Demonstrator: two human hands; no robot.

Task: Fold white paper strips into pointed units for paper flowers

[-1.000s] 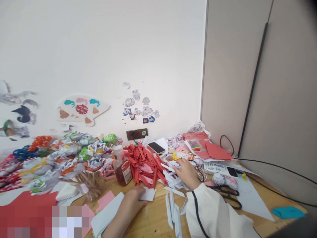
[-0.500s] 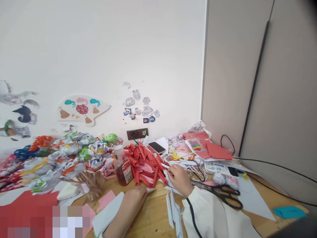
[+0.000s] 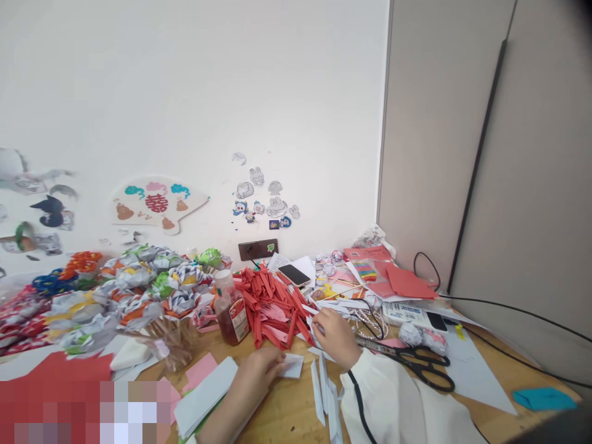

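My left hand (image 3: 264, 369) is low over the table, its fingers closed on a small white paper (image 3: 293, 366) that sticks out to the right. To its right, my right hand (image 3: 337, 338) is curled with fingertips down on a folded white paper strip (image 3: 311, 310) beside the red pile; part of the strip is hidden under the fingers. More folded white strips (image 3: 320, 391) lie just below, near my white sleeve. A stack of white paper sheets (image 3: 208, 391) is next to my left forearm. Behind both hands is a heap of folded red paper strips (image 3: 263, 302).
A bottle of red-brown liquid (image 3: 232, 320) and a bundle of wooden sticks (image 3: 173, 345) stand left of the red heap. Black-handled scissors (image 3: 428, 367) lie right of my right hand. A phone (image 3: 295, 275), crumpled paper flowers (image 3: 139, 277) and black cables (image 3: 522, 308) are further out.
My left hand has shifted slightly right, and more of the white paper in its fingers now shows. The right hand stays nearly in place.
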